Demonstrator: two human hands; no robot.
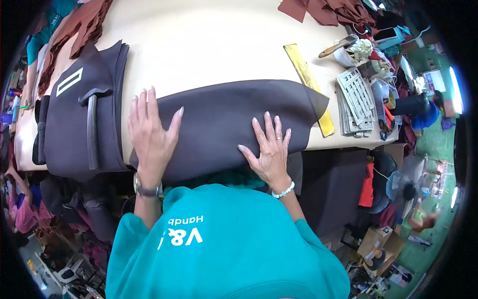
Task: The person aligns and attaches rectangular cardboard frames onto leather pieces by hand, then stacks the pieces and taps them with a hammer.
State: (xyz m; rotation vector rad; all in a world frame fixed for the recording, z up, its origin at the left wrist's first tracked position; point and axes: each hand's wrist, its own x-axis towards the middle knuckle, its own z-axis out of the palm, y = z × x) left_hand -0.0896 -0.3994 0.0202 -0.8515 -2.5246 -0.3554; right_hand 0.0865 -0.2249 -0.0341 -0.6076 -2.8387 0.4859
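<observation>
- Green floor [425,147] shows at the far right, and a cream table [199,40] spreads out in front of the person
- On the table's near side lies a big dark sheet [214,114], between the two hands and close to the teal shirt [234,249]
- Its right corner sits over part of a yellow strip [301,67]
- The left hand [152,132] is at the sheet's left edge, long fingers nearly side by side, thumb stuck out over the sheet; I can't tell how much of it touches
- The right hand [270,152] lies on the sheet, palm down, fingers a little spread, thumb out to the side
- A watch [146,189] is on the left wrist, and pale beads [284,190] are on the right
- Left of the sheet is a dark pile [64,132] with a hammer [92,132] and a pale frame [69,82] on top
- To the right are slotted plates [356,97] and a brush [338,46] on a bowl [343,58]
- Brown pieces [323,11] lie at the far side
- Another person's arm [32,74] shows at the top left
</observation>
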